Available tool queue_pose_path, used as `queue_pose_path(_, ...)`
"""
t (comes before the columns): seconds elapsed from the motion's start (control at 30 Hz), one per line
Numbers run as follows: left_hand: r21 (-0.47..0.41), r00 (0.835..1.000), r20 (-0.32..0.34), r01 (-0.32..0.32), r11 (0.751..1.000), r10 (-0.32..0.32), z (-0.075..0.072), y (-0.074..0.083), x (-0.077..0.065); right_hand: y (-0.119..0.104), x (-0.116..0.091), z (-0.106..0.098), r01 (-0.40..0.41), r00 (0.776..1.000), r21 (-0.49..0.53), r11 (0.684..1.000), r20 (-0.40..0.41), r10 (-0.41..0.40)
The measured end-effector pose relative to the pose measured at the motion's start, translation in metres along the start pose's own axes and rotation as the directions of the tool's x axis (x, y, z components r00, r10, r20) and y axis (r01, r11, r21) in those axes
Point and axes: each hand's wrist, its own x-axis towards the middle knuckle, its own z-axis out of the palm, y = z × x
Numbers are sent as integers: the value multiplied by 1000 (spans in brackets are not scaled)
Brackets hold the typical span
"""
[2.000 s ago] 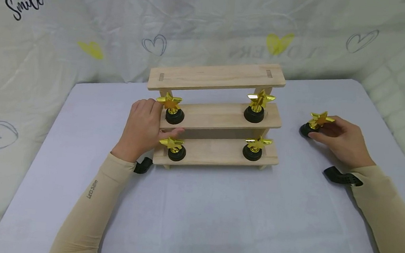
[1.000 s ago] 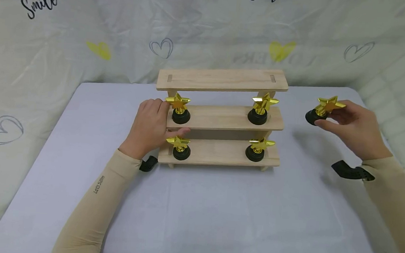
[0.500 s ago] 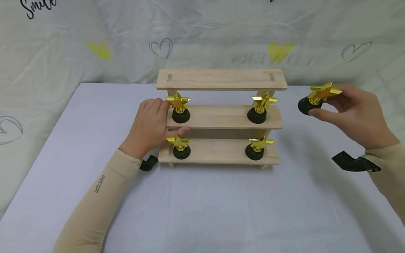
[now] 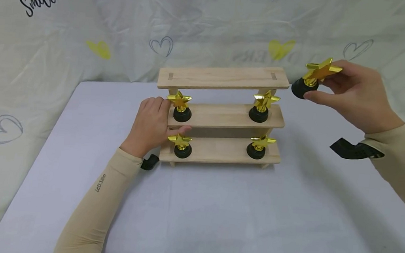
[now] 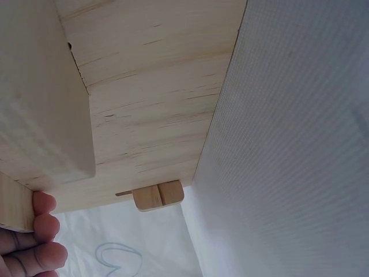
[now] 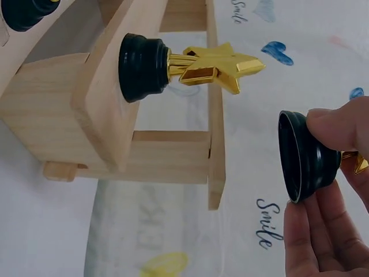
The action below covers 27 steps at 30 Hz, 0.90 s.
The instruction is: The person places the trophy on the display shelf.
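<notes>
A three-tier wooden shelf stands on the table. In the head view my left hand grips its left end, thumb across the front at the middle tier; the left wrist view shows fingertips curled on the wood. My right hand pinches a gold star trophy by its black base, tilted in the air right of the top board. The right wrist view looks into that hollow base. Star trophies stand at both ends of the middle tier, one at left, and of the bottom tier, one at right.
A white cloth covers the table. Behind it hangs a pale sheet printed with hearts and "Smile". A black strap mount juts from the right wrist and another from the left, near the shelf's lower left corner.
My right hand has lifted the trophy off the table and carried it up, then left toward the top board's right end. The left hand keeps its hold on the shelf.
</notes>
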Motion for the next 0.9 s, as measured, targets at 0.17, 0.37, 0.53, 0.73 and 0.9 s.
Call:
queue_pose_path(0.17,-7,1000,-2,-1,1000,1,-1,0,1,-11,7,5,5,1000,15,1000,6,-5)
queue_pose_path(0.37,-11,1000,-4,2,1000,-2,-1,0,1,-23,16,13,5,1000,50,999,21,-6)
queue_pose_path(0.53,-13,1000,-10,-2,1000,2,-1,2,1,-31,23,16,20,998,-48,999,52,-18)
queue_pose_path(0.73,-9,1000,-12,-3,1000,3,0,4,2,-41,33,20,28,998,-40,999,53,-26)
queue_pose_path(0.9,1,1000,-10,-3,1000,3,0,6,1,-45,41,26,20,998,-16,1000,67,-19)
